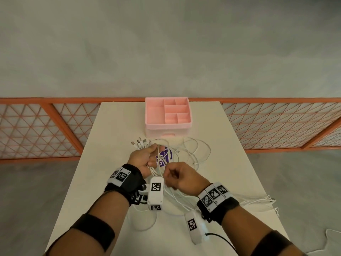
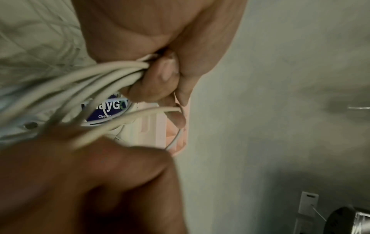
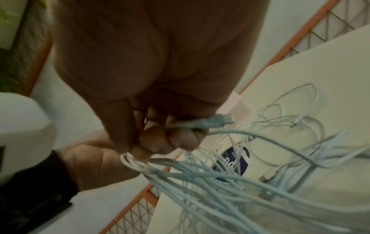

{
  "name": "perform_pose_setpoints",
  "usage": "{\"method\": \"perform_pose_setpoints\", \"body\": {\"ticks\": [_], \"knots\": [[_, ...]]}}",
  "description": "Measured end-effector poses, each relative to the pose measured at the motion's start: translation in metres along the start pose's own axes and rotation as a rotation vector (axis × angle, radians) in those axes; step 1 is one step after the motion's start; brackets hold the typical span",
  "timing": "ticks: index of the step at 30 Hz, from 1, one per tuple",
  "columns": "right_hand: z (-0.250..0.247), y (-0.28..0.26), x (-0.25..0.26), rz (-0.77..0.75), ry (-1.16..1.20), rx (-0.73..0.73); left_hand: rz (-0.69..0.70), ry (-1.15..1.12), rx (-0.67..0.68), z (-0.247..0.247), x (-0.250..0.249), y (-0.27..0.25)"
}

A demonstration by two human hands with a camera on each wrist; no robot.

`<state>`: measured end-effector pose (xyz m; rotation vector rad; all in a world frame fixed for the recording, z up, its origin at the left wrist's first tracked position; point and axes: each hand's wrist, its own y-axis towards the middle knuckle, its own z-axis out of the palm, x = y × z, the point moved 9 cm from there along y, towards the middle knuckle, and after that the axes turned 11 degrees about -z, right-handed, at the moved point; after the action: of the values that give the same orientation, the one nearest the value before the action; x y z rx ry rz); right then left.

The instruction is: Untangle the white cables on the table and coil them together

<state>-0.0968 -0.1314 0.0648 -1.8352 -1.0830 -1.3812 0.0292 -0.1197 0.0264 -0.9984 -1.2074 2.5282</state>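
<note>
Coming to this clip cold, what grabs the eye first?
Both hands meet over the table's near middle: the left hand grips a bundle of white cables, plug ends fanning beyond its fingers, while the right hand pinches strands beside it. Behind stands a pink compartment organizer.

- White table (image 1: 221, 163): I see a plain rectangular top running away from me.
- Pink organiser (image 1: 167, 124): divided tray at the table's far edge, centred.
- Orange railing (image 1: 55, 115): lattice-mesh panels behind the table, spanning my whole view.
- Grey floor (image 1: 27, 200): mottled, on both sides of the table.
- Grey surface (image 1: 166, 43): dull and cloudy beyond the railing.
</note>
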Motion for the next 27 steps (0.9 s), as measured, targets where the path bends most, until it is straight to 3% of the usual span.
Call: {"method": "perform_pose_setpoints", "body": {"ticks": [5,7,9,13,17,20,22,27], "knots": [[0.015,-0.023,-0.019,0.174,-0.073,0.339,0.024,-0.011,-0.044,-0.008,-0.004,0.0],[0.015,-0.026,-0.023,0.242,-0.103,0.397,0.067,0.013,-0.081,-0.01,-0.005,-0.002],[0.009,-0.018,-0.02,0.275,-0.053,0.331,0.113,0.051,-0.104,-0.01,-0.006,-0.002],[-0.009,0.01,-0.012,0.307,0.304,-0.071,0.181,0.157,-0.141,-0.006,-0.003,-0.005],[-0.018,0.024,-0.007,0.223,0.096,-0.19,0.211,0.203,-0.164,-0.006,-0.001,-0.008],[-0.018,0.025,0.0,0.142,0.074,-0.244,0.187,0.18,-0.16,-0.011,-0.002,-0.007],[-0.01,0.023,0.009,0.103,0.1,-0.177,0.146,0.105,-0.145,-0.017,-0.004,-0.005],[0.004,-0.002,0.033,0.002,0.07,0.153,0.047,-0.083,-0.108,-0.036,-0.016,0.006]]}}
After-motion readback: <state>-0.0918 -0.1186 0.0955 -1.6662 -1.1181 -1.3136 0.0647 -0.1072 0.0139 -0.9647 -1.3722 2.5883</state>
